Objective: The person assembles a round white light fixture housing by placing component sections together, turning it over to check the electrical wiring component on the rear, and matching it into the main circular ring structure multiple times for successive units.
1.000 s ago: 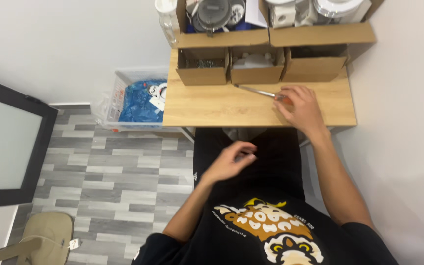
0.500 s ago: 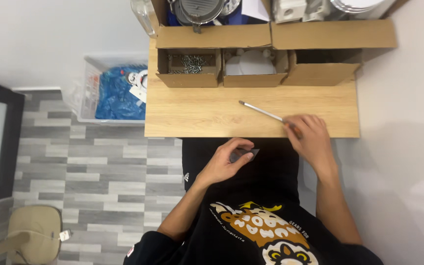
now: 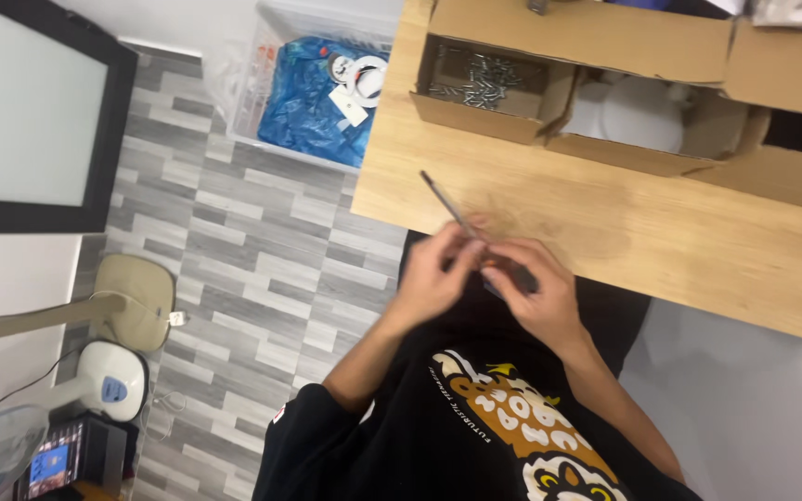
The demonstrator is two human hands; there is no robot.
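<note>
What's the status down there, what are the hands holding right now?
Left hand and right hand together at the desk edge, both on a thin screwdriver, shaft angled up-left. Box of screws beyond, untouched. Nothing between.

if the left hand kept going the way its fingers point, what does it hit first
Probably the right hand: the left hand points right, fingertips nearly meeting it at the thin screwdriver. Depth is unclear.

You hold a screwdriver (image 3: 461, 221) near the centre of the frame, at the wooden desk's near edge. Its thin metal shaft slants up and to the left, the tip bare over the desktop. The dark handle end lies lower right, mostly hidden under your fingers, so its shape is unclear.
</note>
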